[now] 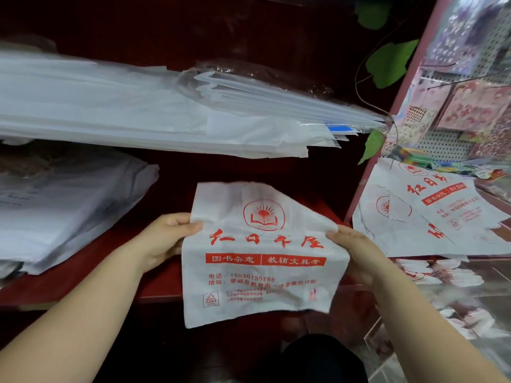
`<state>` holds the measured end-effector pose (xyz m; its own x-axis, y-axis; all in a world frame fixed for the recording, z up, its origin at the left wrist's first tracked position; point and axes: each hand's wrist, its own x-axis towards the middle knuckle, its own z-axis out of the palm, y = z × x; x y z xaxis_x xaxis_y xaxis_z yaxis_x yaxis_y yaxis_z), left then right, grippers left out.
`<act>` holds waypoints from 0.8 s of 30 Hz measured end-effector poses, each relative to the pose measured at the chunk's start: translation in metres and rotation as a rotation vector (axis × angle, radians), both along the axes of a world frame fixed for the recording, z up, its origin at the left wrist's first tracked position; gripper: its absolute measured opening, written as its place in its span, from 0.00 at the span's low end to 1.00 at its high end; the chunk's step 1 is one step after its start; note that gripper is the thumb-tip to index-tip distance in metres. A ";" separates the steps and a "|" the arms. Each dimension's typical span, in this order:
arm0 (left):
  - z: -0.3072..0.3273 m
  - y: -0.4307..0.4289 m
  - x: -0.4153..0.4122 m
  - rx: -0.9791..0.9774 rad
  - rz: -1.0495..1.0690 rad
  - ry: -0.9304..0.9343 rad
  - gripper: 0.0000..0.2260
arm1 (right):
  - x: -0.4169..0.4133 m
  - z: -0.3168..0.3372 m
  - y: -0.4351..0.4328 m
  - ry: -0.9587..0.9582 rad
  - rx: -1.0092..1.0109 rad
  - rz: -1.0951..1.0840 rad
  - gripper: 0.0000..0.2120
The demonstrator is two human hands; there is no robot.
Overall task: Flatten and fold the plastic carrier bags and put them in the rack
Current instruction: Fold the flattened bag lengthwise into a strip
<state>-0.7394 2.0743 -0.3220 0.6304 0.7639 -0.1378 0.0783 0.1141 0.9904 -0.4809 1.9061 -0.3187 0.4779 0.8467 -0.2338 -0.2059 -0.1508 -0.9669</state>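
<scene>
You've got one carrier bag (260, 261) stretched between both hands, printed side twd you: red sun-and-book logo up top, red lettering below, a recycling mark bottom left. It's white, creased all over, not flat. Its upper right part slopes down into a fold and the right edge is bunched.

L hand (166, 239) pinches the bag's left edge approx at logo height, thumb on the front, fingers curled behind the plastic. R hand (356, 250) grips the right edge opposite, thumb over the bunched plastic, fingers tucked behind. Both closed on the bag, neither slack.

The bag isn't resting on anything. It hangs in the air in front of the dark red rack (160, 283), top edge over the lower shelf, bottom edge dangling below the shelf's front lip.

In the rack: a long stack of white bags (138, 111) on the upper level, some in clear wrap, its right end sticking out past the rack's side post. On the lower shelf, left of your L hand, a second pile (69, 205) – greyish-white, slumped, well apart from the held bag.

To your right, more printed bags (442, 217) w/ the same red logo lie overlapping on a glass counter (456, 286), unfolded and rumpled. Behind them a pegboard (442, 145) w/ pink packets (475, 106). Green leaves (390, 64) hang by the rack's top right corner.
</scene>
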 end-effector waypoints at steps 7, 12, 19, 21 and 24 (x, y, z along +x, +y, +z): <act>0.014 -0.013 -0.009 -0.087 -0.070 -0.218 0.23 | -0.002 0.011 -0.016 0.076 0.165 0.104 0.11; 0.015 -0.017 -0.008 -0.021 -0.069 -0.086 0.28 | -0.003 0.010 -0.022 0.029 0.066 0.018 0.04; 0.007 -0.020 0.004 0.285 0.126 0.104 0.06 | -0.012 0.008 -0.023 -0.134 0.073 0.062 0.08; 0.007 -0.021 0.005 0.260 0.150 0.041 0.13 | -0.008 0.007 -0.024 -0.110 0.109 0.085 0.08; 0.010 -0.023 0.005 0.252 0.185 -0.035 0.12 | -0.003 0.002 -0.024 -0.187 0.088 0.075 0.16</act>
